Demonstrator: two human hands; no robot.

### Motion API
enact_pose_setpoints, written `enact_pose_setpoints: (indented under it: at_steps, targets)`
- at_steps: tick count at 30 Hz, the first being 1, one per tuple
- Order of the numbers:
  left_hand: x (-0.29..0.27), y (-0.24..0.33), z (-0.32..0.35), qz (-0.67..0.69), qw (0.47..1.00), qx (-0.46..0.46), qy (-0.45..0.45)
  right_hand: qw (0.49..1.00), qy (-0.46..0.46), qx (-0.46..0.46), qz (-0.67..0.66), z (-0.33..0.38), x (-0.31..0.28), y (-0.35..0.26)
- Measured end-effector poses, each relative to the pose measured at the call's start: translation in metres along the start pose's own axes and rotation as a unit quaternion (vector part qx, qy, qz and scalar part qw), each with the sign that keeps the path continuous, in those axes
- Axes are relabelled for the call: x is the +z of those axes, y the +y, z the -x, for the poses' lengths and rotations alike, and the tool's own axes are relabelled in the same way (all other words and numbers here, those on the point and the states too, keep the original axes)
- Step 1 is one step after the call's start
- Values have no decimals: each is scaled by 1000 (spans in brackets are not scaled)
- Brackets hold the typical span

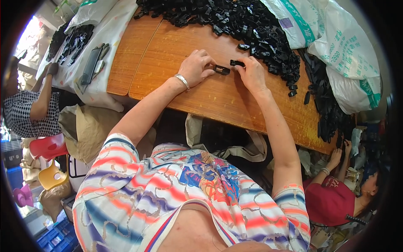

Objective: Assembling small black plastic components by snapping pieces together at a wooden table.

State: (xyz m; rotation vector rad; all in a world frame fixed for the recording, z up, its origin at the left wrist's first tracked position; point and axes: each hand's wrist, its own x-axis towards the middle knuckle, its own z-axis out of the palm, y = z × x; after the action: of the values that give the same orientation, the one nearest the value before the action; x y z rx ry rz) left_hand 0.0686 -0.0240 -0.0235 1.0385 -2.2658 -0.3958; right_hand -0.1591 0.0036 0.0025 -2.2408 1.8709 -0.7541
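The left hand [194, 68], with a silver bracelet [182, 81] at its wrist, has its fingers pinching one end of a black, rectangular plastic piece with an open centre [221, 70]. The right hand [253, 76] pinches a short black plastic piece [237, 63] between thumb and fingers. Both pieces are over the brown wood-grained table [168, 54], just beside each other; whether they touch, I cannot tell. A broad heap of small black plastic parts [247, 27] curves around the table's far side. White plastic sacks with green print [346, 50] stand right of it.
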Motion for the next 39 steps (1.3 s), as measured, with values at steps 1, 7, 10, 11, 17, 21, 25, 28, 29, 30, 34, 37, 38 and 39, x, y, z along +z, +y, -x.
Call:
enact_pose_setpoints:
  at_steps: [1,7,10,11,17,21,25,28,29,30,34,37,38,39]
  targets:
    - [0,1,1,0,1000,-3,0,999,21,0,-32,0,-3,-6]
    - [-1,3,3,-11,1000,-1,14,994,35,-59,-84,16,2,-34]
    - [0,5,2,-4,1000,-18,-2,994,51,-72,-59,17,8,-31]
    - [0,6,2,-8,1000,-16,-2,994,45,-81,-54,16,9,-31]
    - [2,1,2,-11,1000,-5,15,993,12,-120,13,22,13,-42]
    - [3,7,-1,-2,1000,-3,19,985,36,-160,47,23,26,-29]
    - [0,-1,-1,-2,1000,27,-13,992,-17,-121,25,23,15,-30]
    - [-13,-15,-11,132,984,8,-115,994,-65,-88,-6,60,-5,-31]
    - [-14,-17,-17,249,953,-39,-167,993,-63,-96,-34,81,-12,-33]
    - [-4,-39,-20,255,961,-45,-102,989,-63,-112,-66,100,-17,-39]
    - [-9,-53,-70,-24,996,5,81,986,-97,-97,-90,176,-35,-61]
    - [10,-71,-122,-65,986,34,150,984,-125,-50,-120,211,-15,-55]
    - [16,-80,-137,-96,977,52,184,984,-127,-42,-119,219,-5,-51]
    - [18,-89,-153,-119,979,34,164,984,-129,-35,-119,224,5,-47]
